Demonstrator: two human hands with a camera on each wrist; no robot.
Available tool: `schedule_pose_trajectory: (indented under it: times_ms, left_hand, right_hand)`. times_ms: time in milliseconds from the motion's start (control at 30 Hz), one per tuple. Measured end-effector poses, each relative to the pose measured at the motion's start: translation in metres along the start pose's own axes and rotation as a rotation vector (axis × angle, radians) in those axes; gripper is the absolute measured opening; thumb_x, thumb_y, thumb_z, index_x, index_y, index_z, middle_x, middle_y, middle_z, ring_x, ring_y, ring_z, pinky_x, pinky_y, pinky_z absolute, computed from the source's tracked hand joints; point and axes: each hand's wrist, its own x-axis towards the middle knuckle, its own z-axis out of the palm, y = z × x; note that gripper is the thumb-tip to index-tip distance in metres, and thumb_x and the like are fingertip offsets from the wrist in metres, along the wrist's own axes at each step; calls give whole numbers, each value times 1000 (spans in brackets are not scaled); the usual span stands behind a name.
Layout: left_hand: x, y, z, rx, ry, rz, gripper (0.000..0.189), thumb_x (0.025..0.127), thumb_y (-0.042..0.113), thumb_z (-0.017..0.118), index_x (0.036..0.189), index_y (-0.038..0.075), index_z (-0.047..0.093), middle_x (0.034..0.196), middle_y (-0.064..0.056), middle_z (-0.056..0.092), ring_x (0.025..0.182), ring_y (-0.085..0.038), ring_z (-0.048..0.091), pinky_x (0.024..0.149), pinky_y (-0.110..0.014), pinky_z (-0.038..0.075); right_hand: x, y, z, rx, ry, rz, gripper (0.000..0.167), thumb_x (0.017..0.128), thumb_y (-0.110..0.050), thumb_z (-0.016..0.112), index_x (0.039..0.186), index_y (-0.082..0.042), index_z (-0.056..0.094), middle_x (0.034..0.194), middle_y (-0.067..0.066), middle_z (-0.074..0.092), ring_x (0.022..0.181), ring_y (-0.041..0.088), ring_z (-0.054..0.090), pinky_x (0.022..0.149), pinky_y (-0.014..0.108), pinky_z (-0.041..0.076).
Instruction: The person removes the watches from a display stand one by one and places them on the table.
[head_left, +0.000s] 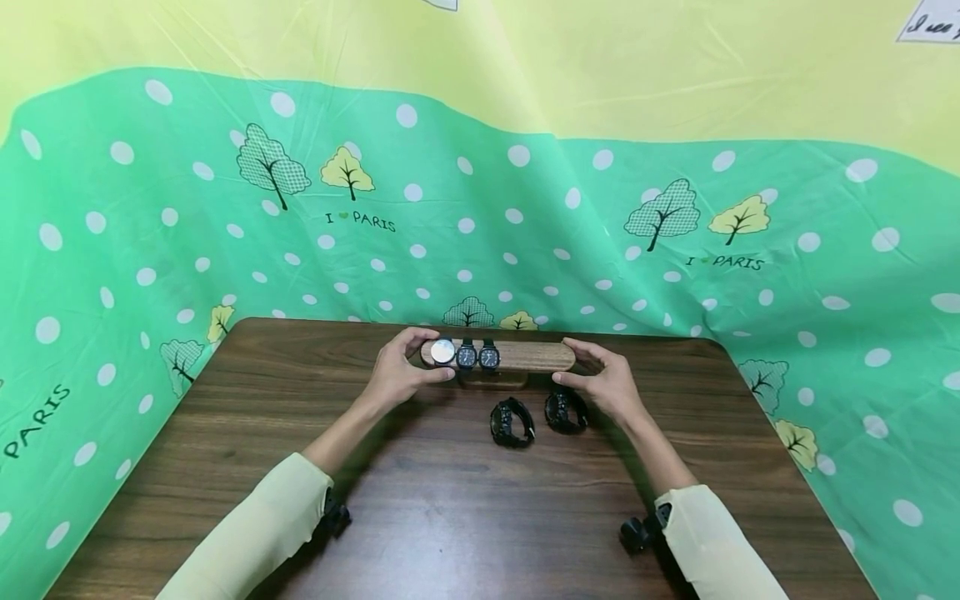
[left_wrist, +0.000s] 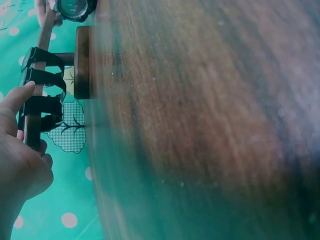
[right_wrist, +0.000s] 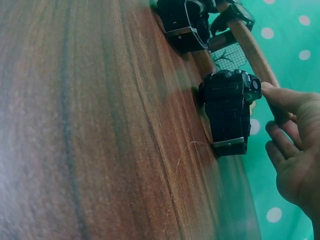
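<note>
A wooden watch stand [head_left: 534, 357] with a long rounded bar sits near the table's far edge, above a smaller wooden base [head_left: 495, 381]. My left hand [head_left: 396, 372] grips the bar's left end between thumb and fingers. At the opposite end my right hand [head_left: 607, 385] pinches the bar the same way. Three watches are strapped side by side on its left half: one with a pale, shiny face [head_left: 442, 352] beside my left thumb, then two dark-faced ones. In the left wrist view, their black straps [left_wrist: 42, 106] loop beneath the bar.
Two chunky black watches stand closed on the table before the stand, one near the middle [head_left: 512, 422] and one just below my right hand [head_left: 566, 412]. The brown wooden table [head_left: 465, 517] meets a green and yellow printed cloth [head_left: 517, 217] behind.
</note>
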Motion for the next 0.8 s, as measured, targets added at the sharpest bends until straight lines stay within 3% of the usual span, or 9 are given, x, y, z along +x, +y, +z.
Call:
schedule_pose_trajectory:
  times_ms: [167, 267, 800]
  left_hand:
    - [0, -1, 0, 1, 5, -8, 68, 82, 16, 103, 141, 7, 70, 144, -16, 77, 140, -44, 68, 129, -59, 46]
    - [0, -1, 0, 2, 12, -8, 65, 82, 17, 103, 138, 9, 72, 143, -15, 78, 139, -41, 69, 129, -59, 47]
    - [3, 2, 0, -14, 2, -1, 68, 80, 8, 103, 139, 0, 69, 140, -18, 79, 141, -46, 68, 130, -56, 48]
  right_hand:
    - [0, 0, 1, 21, 0, 2, 71, 93, -17, 95, 158, -11, 66, 152, 20, 73, 146, 39, 67, 105, 17, 59]
    - [0, 0, 1, 35, 3, 1, 72, 93, -16, 95, 158, -7, 65, 151, 21, 73, 145, 40, 67, 99, 10, 57]
    - [0, -1, 1, 27, 7, 0, 72, 93, -18, 95, 158, -8, 65, 152, 20, 73, 147, 38, 67, 99, 9, 56]
